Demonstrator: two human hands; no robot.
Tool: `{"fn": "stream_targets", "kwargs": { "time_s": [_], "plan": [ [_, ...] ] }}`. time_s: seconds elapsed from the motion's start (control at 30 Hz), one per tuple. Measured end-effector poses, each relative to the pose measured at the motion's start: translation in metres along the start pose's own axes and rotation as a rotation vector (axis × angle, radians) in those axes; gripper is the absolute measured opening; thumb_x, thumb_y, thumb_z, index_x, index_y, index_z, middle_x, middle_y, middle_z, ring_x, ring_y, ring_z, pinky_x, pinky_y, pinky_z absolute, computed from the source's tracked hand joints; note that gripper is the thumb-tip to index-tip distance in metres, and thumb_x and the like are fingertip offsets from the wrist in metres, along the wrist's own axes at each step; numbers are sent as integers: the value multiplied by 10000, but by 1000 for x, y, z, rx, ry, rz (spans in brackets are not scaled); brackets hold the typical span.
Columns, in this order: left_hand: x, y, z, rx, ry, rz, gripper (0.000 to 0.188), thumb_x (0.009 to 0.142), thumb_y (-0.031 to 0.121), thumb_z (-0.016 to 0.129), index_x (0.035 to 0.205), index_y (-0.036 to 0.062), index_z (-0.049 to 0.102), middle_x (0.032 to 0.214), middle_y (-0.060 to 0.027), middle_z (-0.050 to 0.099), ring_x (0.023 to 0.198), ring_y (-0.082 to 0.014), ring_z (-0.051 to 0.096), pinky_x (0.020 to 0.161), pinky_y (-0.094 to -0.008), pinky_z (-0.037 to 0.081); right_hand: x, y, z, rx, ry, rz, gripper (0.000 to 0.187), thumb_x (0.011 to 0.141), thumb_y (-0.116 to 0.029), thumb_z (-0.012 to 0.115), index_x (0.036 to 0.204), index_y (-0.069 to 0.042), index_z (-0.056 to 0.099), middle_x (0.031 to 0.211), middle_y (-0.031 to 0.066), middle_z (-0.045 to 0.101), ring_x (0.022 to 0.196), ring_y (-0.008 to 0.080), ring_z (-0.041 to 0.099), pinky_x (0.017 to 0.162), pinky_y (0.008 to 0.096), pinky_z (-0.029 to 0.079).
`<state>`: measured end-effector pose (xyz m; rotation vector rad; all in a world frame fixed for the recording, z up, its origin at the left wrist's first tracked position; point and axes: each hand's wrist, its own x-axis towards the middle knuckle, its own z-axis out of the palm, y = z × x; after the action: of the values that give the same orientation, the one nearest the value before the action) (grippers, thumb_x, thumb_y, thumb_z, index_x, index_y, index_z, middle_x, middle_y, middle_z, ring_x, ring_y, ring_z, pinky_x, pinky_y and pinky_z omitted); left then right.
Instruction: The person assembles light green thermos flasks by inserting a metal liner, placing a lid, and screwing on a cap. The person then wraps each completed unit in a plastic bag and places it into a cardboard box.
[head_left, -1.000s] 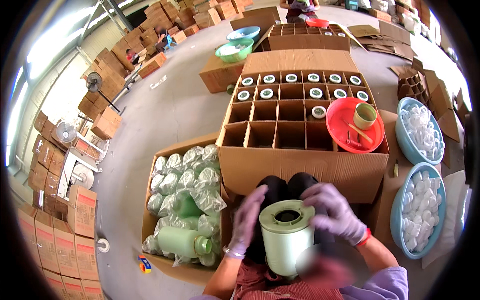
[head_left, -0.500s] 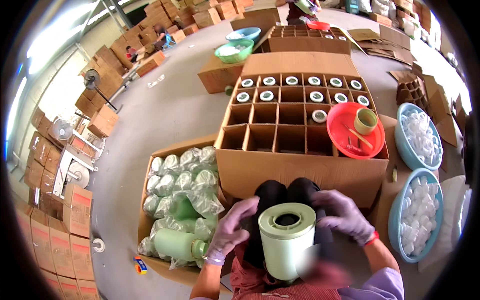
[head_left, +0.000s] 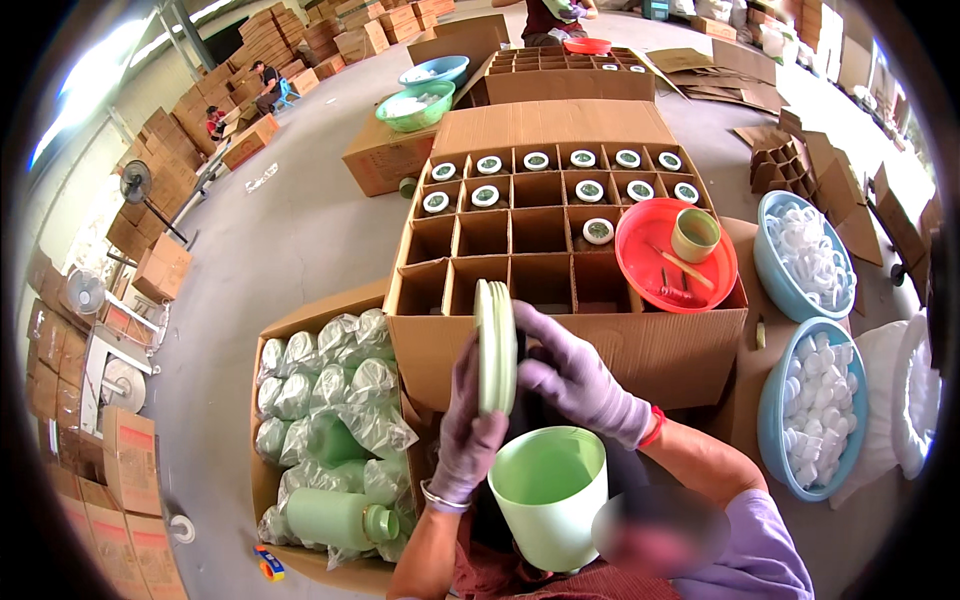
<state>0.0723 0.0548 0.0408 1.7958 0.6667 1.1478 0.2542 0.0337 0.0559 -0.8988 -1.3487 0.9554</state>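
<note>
Upright between my knees stands a pale green cylindrical container (head_left: 550, 490), its top uncovered and its inside visible. Above it, my left hand (head_left: 467, 430) grips a pale green round lid (head_left: 496, 348) that is turned on edge. My right hand (head_left: 590, 385) meets the lid's right side with bent fingers; some fingertips are hidden behind it. Both hands wear light purple gloves. On my left, a carton (head_left: 330, 572) holds several plastic-wrapped green containers, with a green bottle (head_left: 330, 515) lying unwrapped on top.
Ahead stands a divided carton (head_left: 560, 350) with several white-capped jars in its cells. A red basin (head_left: 640, 275) with a cup and tools rests on its right corner. Blue basins (head_left: 770, 440) of white plastic parts stand right. A tape roll (head_left: 268, 562) lies left; people sit farther off.
The lid has come off the container and is now held upright above it. Both hands have moved from beside the container to the lid. The view has shifted slightly.
</note>
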Motion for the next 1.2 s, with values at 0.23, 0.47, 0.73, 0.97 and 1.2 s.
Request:
{"fn": "stream_targets", "kwargs": {
  "time_s": [0.23,0.47,0.73,0.97,1.2],
  "plan": [
    [8,-13,11,544,-300,210,545,842,162,733,1364,220,586,1492,-181,403,1371,-445,354,1120,-509,332,65,44,-50,-634,13,17,402,909,-316,583,1238,-86,608,999,204,659,869,377,667,812,440,547],
    [6,-36,8,267,-572,73,527,877,164,687,1378,83,546,1381,-154,533,1276,-362,492,1097,-459,376,127,121,-66,-1313,-232,-16,436,872,-485,636,1043,-85,662,969,165,652,941,363,638,822,469,543],
    [13,-34,12,187,-549,42,456,889,135,677,1328,59,578,1292,-140,582,1218,-339,534,1058,-449,407,160,185,-203,-1776,-73,521,255,843,-232,656,1011,-45,696,953,218,706,881,364,708,740,467,581],
    [4,-41,12,213,-455,135,436,901,119,676,1321,64,573,1267,-119,591,1178,-315,563,1020,-421,440,172,197,-202,-1565,-1,626,279,825,-135,640,1094,-64,662,1155,324,609,1025,484,654,838,520,564],
    [-7,-48,15,143,-430,113,380,928,92,649,1299,50,585,1270,-127,592,1193,-297,568,1014,-374,459,180,143,-191,-1571,-30,583,625,777,-340,789,1234,13,552,1194,265,631,1143,376,622,933,487,521]
  ]
}}
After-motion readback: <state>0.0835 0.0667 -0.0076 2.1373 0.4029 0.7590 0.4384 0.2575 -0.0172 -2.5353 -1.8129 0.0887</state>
